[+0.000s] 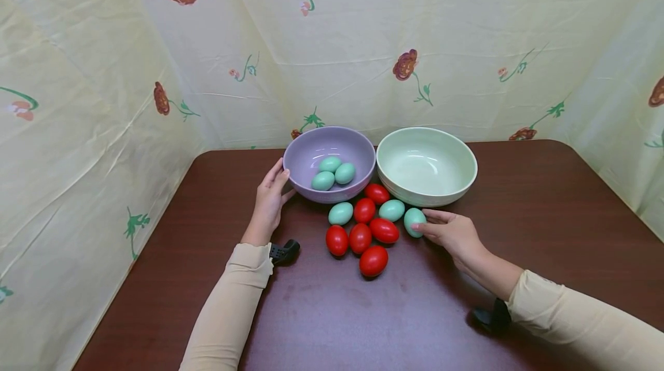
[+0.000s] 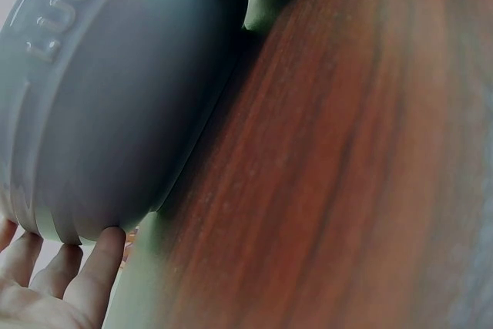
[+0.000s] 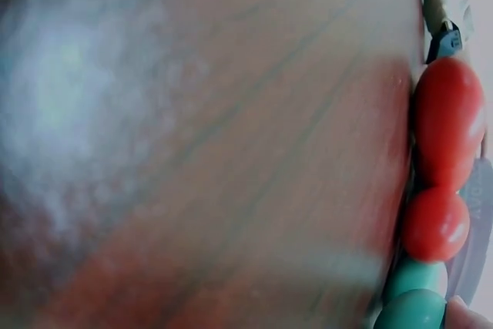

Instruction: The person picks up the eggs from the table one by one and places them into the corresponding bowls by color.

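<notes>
Sorting eggs | right hand [image 1: 452, 233] pinches green egg [image 1: 413, 220] | left hand [image 1: 270, 201], fingers straight, steadies purple bowl [image 1: 358, 151]: three green inside | three green, six red eggs [image 1: 373, 260] remain; green bowl [image 1: 469, 166] unfilled

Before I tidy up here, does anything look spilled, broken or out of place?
Nothing stands out. Both bowls stand upright: the purple bowl holds three green eggs, the green bowl holds none. The other eggs lie whole on the table.
</notes>
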